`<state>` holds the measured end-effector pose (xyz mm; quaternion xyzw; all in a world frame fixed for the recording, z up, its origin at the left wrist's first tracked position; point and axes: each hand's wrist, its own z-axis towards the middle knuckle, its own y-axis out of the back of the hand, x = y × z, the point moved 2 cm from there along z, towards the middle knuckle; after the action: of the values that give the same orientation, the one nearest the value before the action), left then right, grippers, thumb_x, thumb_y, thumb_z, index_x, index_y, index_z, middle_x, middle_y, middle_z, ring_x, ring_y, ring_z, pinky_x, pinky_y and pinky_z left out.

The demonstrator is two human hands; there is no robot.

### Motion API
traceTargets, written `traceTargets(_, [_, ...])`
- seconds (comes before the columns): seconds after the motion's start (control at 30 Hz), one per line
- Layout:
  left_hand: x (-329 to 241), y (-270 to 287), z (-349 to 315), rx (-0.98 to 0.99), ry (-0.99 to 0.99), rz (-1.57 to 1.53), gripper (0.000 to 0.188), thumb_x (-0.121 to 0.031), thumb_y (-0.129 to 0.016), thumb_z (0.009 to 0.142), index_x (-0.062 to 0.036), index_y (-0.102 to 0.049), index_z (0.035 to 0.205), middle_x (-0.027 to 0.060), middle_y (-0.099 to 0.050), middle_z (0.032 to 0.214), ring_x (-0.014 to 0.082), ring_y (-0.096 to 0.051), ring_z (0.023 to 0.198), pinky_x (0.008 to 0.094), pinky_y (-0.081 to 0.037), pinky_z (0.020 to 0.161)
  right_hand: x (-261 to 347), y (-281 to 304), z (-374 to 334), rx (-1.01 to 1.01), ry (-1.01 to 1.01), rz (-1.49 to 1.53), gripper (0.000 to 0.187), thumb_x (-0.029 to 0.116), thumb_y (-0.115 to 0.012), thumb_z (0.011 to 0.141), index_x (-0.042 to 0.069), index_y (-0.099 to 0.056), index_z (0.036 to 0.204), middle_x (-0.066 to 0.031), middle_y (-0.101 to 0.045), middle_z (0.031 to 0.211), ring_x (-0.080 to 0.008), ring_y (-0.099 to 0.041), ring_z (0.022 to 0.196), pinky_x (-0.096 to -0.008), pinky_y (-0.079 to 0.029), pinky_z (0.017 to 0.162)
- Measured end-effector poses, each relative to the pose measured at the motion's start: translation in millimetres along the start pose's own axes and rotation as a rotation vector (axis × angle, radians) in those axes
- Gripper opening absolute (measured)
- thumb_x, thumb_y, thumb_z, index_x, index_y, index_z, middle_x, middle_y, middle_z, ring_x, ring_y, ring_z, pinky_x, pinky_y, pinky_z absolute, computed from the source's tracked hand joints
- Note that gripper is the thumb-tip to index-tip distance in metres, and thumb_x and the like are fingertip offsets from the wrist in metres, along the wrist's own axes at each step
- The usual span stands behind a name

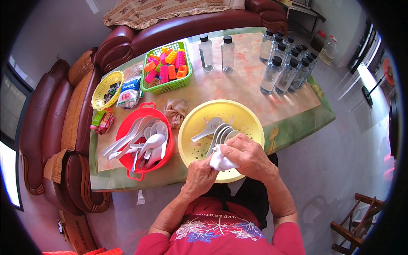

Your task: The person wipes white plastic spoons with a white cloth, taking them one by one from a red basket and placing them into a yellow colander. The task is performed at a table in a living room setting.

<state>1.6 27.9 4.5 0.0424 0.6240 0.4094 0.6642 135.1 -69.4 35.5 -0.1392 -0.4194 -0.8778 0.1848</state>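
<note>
Over the near side of a yellow colander [250, 111], my two hands come together. My right hand [250, 158] is closed on a bunched white cloth [222, 161]. Pressed against the cloth's left side is my left hand [199, 177], fingers closed; what they hold is hidden by the cloth and fingers. Several white soup spoons [217, 135] lie overlapped in the colander just beyond my hands, and another white spoon [209, 126] lies farther left in it. A red basket [168, 146] to the left is heaped with white spoons [154, 141].
A crumpled brown cloth [175, 111] lies between basket and colander. Farther back are a green basket [165, 88] of toy blocks, a yellow basket [98, 94], packets [128, 92] and several capped clear bottles [271, 75]. The table's green edge [297, 123] curves right; a wooden stool [357, 223] stands beyond.
</note>
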Motion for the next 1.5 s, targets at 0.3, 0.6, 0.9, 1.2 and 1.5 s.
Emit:
traceTargets(0.3, [-2.8,-11.1,2.4,-0.100,0.218,-0.183,0.010,-0.010,-0.051,0.092,-0.0007,-0.053,0.088,0.0053,-0.050,0.061,0.0136,-0.049,0.055,0.0296,-0.040,0.052,-18.4,-39.1,-18.0,-0.383,-0.583,0.670,0.032,0.004,-0.066,0.078,-0.002,-0.054,0.107,-0.0127,-0.061,0.089,-0.0190,-0.061,0.079,-0.0292,-0.049,0.068])
traceTargets(0.6, [13.8,-18.3,4.1,-0.321,0.280,-0.561,0.013,-0.008,-0.042,0.094,-0.0012,-0.052,0.098,0.0002,-0.048,0.070,0.0062,-0.043,0.062,0.0231,-0.039,0.054,22.1,-68.4,-16.4,-0.347,-0.784,0.680,0.026,0.011,-0.053,0.090,-0.001,-0.050,0.113,-0.0087,-0.056,0.097,-0.0165,-0.055,0.081,-0.0292,-0.046,0.071])
traceTargets(0.9, [18.7,-15.9,6.5,-0.275,0.378,-0.866,0.040,-0.035,-0.035,0.099,-0.0023,-0.052,0.114,-0.0049,-0.048,0.068,0.0017,-0.039,0.055,0.0177,-0.032,0.047,24.8,-44.7,3.6,-0.364,-0.334,-0.098,0.039,-0.002,-0.063,0.068,-0.004,-0.057,0.106,-0.0146,-0.049,0.100,-0.0312,-0.050,0.093,-0.0380,-0.045,0.075])
traceTargets(1.2, [28.8,-5.7,6.2,-0.323,0.406,-1.013,0.043,-0.049,-0.043,0.093,-0.0081,-0.054,0.100,-0.0020,-0.052,0.079,0.0062,-0.050,0.069,0.0207,-0.042,0.060,48.2,-51.2,-8.5,-0.095,-0.250,0.014,0.020,0.007,-0.064,0.069,-0.001,-0.062,0.087,-0.0123,-0.053,0.101,-0.0289,-0.052,0.090,-0.0393,-0.045,0.073])
traceTargets(1.5, [20.6,-19.6,18.0,-0.330,0.431,-1.356,0.038,-0.030,-0.044,0.097,-0.0085,-0.044,0.128,0.0014,-0.057,0.111,0.0086,-0.052,0.101,0.0238,-0.045,0.076,27.4,-34.2,-4.8,-0.339,-0.752,0.952,0.030,0.007,-0.057,0.088,0.000,-0.050,0.116,-0.0058,-0.058,0.097,-0.0106,-0.056,0.088,-0.0254,-0.046,0.075])
